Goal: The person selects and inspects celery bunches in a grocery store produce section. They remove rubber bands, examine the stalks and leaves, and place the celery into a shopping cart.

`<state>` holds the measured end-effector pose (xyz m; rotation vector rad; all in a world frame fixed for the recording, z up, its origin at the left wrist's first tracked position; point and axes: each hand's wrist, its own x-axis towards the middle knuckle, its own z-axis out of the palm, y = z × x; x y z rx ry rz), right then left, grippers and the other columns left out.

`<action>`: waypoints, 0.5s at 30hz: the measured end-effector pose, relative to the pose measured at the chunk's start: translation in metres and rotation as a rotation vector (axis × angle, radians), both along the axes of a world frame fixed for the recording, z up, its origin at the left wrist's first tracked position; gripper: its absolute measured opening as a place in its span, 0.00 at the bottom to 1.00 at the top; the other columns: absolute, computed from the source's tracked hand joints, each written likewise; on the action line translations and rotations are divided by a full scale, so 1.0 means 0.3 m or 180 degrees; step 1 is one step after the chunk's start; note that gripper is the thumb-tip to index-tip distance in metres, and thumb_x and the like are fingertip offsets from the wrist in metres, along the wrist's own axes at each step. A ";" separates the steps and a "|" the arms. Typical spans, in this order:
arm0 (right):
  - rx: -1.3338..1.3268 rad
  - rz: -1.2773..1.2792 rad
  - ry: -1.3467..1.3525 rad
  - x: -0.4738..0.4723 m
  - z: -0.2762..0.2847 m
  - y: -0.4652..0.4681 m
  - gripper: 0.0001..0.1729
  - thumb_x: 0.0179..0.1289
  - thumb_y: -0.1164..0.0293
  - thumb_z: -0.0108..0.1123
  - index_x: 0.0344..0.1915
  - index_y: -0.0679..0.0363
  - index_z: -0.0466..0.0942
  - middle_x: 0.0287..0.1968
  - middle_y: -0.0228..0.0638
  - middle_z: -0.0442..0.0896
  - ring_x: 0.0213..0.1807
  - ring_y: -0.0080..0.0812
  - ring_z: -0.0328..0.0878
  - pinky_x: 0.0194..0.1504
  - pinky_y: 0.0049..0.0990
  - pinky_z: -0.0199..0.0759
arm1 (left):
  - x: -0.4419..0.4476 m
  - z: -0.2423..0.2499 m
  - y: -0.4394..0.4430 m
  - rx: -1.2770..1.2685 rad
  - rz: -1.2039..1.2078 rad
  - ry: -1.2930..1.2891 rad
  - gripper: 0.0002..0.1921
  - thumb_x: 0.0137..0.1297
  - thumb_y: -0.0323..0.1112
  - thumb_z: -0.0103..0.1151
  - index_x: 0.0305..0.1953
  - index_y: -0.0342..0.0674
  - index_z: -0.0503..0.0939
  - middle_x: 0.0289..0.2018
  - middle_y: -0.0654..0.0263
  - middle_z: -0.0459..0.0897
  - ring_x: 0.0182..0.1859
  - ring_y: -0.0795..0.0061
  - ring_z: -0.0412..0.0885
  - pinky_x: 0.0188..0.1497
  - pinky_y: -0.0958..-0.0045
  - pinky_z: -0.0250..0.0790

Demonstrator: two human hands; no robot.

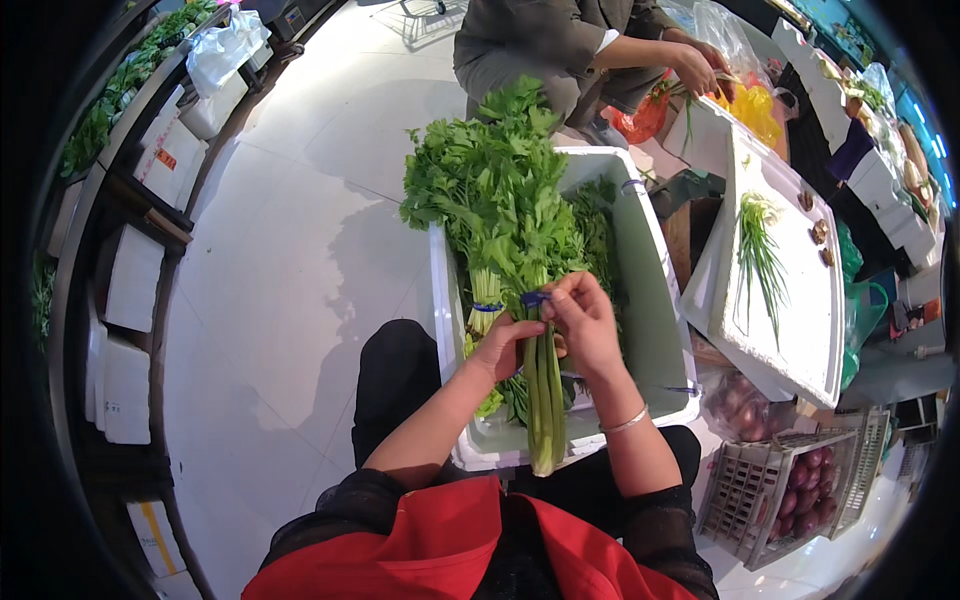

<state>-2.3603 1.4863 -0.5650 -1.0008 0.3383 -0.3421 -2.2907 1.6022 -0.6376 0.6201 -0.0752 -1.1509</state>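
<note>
A bunch of celery (pixel 545 405) lies lengthwise before me, its leafy tops pointing away and its pale base at the near rim of a white foam box (pixel 679 315). My left hand (pixel 501 346) grips the stalks from the left, thumb across them. A dark blue-purple tie (pixel 535 299) sits around the upper stalks, and my right hand (pixel 585 319) pinches its right end between thumb and fingers. Further left in the box is another celery bundle (pixel 485 289), bound with a blue band (pixel 487 307). Darker leafy greens (pixel 596 217) lie against the far right inside.
Spring onions (pixel 757 240) and brown pieces lie on a foam lid (pixel 810 322) at right. Below it stands a plastic crate (pixel 742 487) with red onions (pixel 806 487). A seated person's hands (pixel 701 67) handle greens opposite. Shelving (pixel 109 146) with foam boxes lines the left.
</note>
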 end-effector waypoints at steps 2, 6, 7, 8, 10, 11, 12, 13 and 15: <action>0.0373 0.0195 -0.0205 -0.005 0.019 -0.032 0.04 0.68 0.76 0.52 0.36 0.60 0.67 0.35 0.32 0.74 0.31 0.21 0.69 0.38 0.21 0.68 | 0.013 -0.003 0.030 -0.0468 -0.0364 0.0090 0.24 0.56 0.25 0.59 0.55 0.35 0.69 0.41 0.59 0.79 0.47 0.57 0.80 0.53 0.52 0.74; 0.0936 0.0394 -0.0483 -0.001 0.059 -0.050 0.04 0.67 0.77 0.53 0.35 0.61 0.68 0.37 0.35 0.74 0.31 0.25 0.69 0.39 0.27 0.69 | 0.017 0.000 0.070 -0.1118 -0.0738 0.0069 0.23 0.54 0.25 0.58 0.54 0.33 0.72 0.41 0.57 0.79 0.49 0.55 0.80 0.51 0.53 0.74; 0.0996 0.0502 -0.0474 0.001 0.072 -0.044 0.04 0.67 0.77 0.53 0.35 0.61 0.68 0.37 0.35 0.74 0.31 0.26 0.69 0.39 0.28 0.69 | 0.019 0.005 0.070 -0.1248 -0.0761 -0.0077 0.22 0.53 0.25 0.58 0.53 0.33 0.73 0.41 0.57 0.79 0.49 0.55 0.79 0.51 0.53 0.74; 0.0920 0.0455 -0.0516 0.003 0.084 -0.032 0.04 0.67 0.77 0.53 0.35 0.61 0.68 0.38 0.35 0.75 0.32 0.26 0.70 0.39 0.28 0.70 | 0.016 0.013 0.070 -0.0999 -0.0357 -0.0079 0.21 0.53 0.25 0.58 0.52 0.35 0.73 0.40 0.59 0.79 0.43 0.57 0.82 0.46 0.58 0.76; 0.0791 0.0521 -0.0588 0.010 0.106 -0.002 0.03 0.67 0.77 0.53 0.36 0.61 0.68 0.38 0.36 0.75 0.33 0.25 0.71 0.39 0.27 0.71 | 0.026 0.031 0.053 -0.0480 -0.0265 -0.0292 0.18 0.54 0.25 0.58 0.49 0.35 0.74 0.39 0.61 0.79 0.37 0.61 0.83 0.41 0.62 0.77; 0.0791 0.0447 -0.0701 0.018 0.115 0.013 0.03 0.67 0.77 0.53 0.36 0.61 0.68 0.39 0.37 0.76 0.33 0.25 0.72 0.39 0.26 0.71 | 0.031 0.041 0.042 -0.0319 -0.0121 -0.0411 0.17 0.54 0.25 0.59 0.47 0.35 0.74 0.39 0.62 0.79 0.34 0.64 0.83 0.38 0.64 0.78; 0.0709 0.0514 -0.0630 0.030 0.119 0.032 0.03 0.67 0.77 0.53 0.37 0.61 0.69 0.40 0.37 0.76 0.34 0.25 0.73 0.39 0.26 0.72 | 0.028 0.049 0.028 0.0106 0.0170 -0.0828 0.13 0.55 0.24 0.58 0.43 0.34 0.74 0.39 0.62 0.79 0.29 0.65 0.83 0.35 0.67 0.78; 0.0535 0.0584 -0.0503 0.044 0.121 0.044 0.03 0.67 0.77 0.54 0.38 0.61 0.68 0.40 0.36 0.75 0.34 0.25 0.72 0.40 0.27 0.73 | 0.036 0.056 0.022 0.0270 0.0204 -0.0788 0.12 0.56 0.24 0.58 0.43 0.34 0.74 0.39 0.61 0.79 0.30 0.64 0.83 0.36 0.66 0.79; 0.0265 0.0743 -0.0565 0.075 0.126 0.046 0.04 0.67 0.78 0.54 0.38 0.61 0.68 0.39 0.36 0.74 0.34 0.25 0.71 0.40 0.26 0.72 | 0.051 0.064 0.022 0.0530 0.0286 -0.0761 0.11 0.57 0.23 0.57 0.41 0.33 0.73 0.39 0.59 0.79 0.33 0.63 0.84 0.38 0.64 0.79</action>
